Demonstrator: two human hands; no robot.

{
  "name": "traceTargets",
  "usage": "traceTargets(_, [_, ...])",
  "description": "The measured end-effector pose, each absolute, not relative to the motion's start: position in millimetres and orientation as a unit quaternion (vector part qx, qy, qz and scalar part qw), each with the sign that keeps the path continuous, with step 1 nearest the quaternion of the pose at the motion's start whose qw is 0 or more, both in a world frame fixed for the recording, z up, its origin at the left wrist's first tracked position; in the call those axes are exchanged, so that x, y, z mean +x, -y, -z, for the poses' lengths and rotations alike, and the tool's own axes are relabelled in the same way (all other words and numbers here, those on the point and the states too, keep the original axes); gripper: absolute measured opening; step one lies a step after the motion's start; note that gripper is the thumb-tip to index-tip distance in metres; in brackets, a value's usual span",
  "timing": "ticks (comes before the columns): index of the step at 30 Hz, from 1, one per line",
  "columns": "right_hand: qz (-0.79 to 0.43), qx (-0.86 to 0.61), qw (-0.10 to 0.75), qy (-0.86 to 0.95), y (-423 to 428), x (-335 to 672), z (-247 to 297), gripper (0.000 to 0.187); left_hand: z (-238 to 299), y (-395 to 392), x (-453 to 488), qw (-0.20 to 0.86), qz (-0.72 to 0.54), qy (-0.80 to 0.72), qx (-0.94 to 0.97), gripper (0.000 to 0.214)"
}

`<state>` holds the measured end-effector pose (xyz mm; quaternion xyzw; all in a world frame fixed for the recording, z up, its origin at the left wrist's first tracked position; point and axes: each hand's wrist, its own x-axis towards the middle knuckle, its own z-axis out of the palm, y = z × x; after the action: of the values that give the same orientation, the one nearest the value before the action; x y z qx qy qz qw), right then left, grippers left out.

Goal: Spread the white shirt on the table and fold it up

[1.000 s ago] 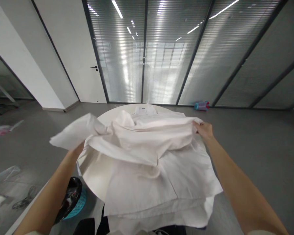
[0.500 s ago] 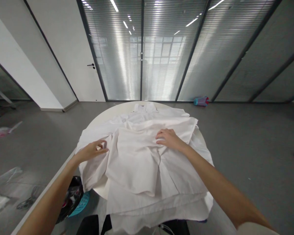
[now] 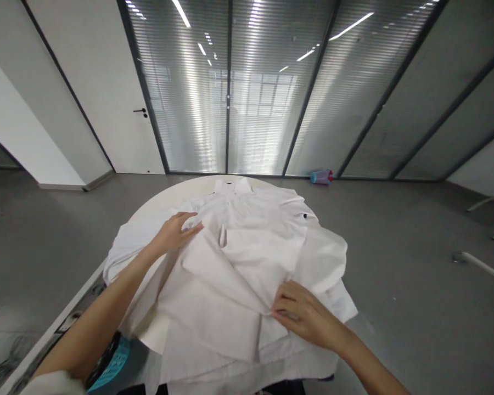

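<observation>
A white collared shirt (image 3: 230, 198) lies spread on a round cream table (image 3: 156, 200), its collar at the far edge. Over it is a rumpled layer of white cloth (image 3: 206, 307); whether this is part of the same shirt I cannot tell. My left hand (image 3: 178, 235) rests on the fabric at the left of the chest, fingers stretched out and thumb apart. Toward the near right, my right hand (image 3: 300, 315) is closed, thumb and fingers pinching the fabric of the shirt. Creases run diagonally between the two hands. The cloth hangs over the near edge.
A blue basket with a black liner (image 3: 114, 365) stands on the floor below the table's left side. A blue and pink container (image 3: 321, 176) lies by the glass partition (image 3: 263, 109). Pale metal legs (image 3: 483, 267) show at the right. A white door (image 3: 102, 88) is at the back left.
My left hand has moved right and away from me along the fabric. My right hand has come nearer and now pinches cloth. The upper layer has shifted, baring more of the shirt's chest.
</observation>
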<state>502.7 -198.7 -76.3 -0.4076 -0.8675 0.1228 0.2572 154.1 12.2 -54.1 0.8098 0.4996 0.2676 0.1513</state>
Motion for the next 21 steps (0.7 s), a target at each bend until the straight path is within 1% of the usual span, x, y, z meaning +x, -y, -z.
traceTargets(2, [-0.181,-0.430,0.224,0.856,208.9,511.4,78.0,0.020,53.5,-14.8,170.3,0.227,-0.213,-0.507,0.804,0.065])
traceTargets(4, [-0.196,-0.453,0.244,0.835,211.0,521.4,77.9,0.024,50.0,-11.1,179.7,0.284,-0.164,-0.483,0.812,0.056])
traceTargets(5, [-0.188,-0.467,0.268,0.821,209.2,526.2,76.9,0.023,45.7,-5.8,182.2,0.308,-0.152,-0.451,0.824,0.049])
traceTargets(7, [-0.139,-0.504,0.322,0.790,200.9,534.3,73.3,0.014,30.8,13.3,184.7,0.340,-0.143,-0.366,0.855,0.036])
traceTargets(8, [-0.099,-0.520,0.341,0.777,194.6,537.0,71.1,0.016,20.6,27.2,185.5,0.350,-0.140,-0.319,0.870,0.031])
traceTargets(9, [-0.052,-0.533,0.352,0.768,187.4,538.6,68.8,0.027,9.4,43.5,186.4,0.354,-0.132,-0.276,0.884,0.026])
traceTargets(11, [0.034,-0.546,0.336,0.767,171.2,538.0,65.4,0.048,-13.0,79.6,188.5,0.353,-0.082,-0.178,0.915,0.016])
traceTargets(12, [0.063,-0.546,0.313,0.775,163.3,535.9,64.6,0.052,-22.6,97.0,189.4,0.350,-0.047,-0.127,0.927,0.017])
traceTargets(13, [0.079,-0.540,0.288,0.787,156.1,533.0,64.6,0.051,-30.4,112.1,189.9,0.352,-0.016,-0.083,0.932,0.019])
traceTargets(15, [0.084,-0.521,0.252,0.811,146.2,526.5,66.6,0.040,-39.5,131.0,188.9,0.379,0.032,-0.028,0.924,0.018])
traceTargets(16, [0.082,-0.511,0.251,0.818,144.3,523.7,68.6,0.032,-40.4,133.3,187.6,0.406,0.041,-0.027,0.913,0.020])
traceTargets(18, [0.085,-0.501,0.287,0.812,147.5,520.8,73.4,0.023,-34.8,123.2,185.0,0.453,0.007,-0.092,0.887,0.033])
traceTargets(19, [0.094,-0.504,0.319,0.797,152.5,520.9,76.1,0.022,-28.2,112.2,184.8,0.458,-0.036,-0.153,0.875,0.035])
traceTargets(21, [0.116,-0.517,0.380,0.758,167.5,523.2,81.5,0.023,-8.5,83.9,189.2,0.420,-0.144,-0.293,0.846,0.036])
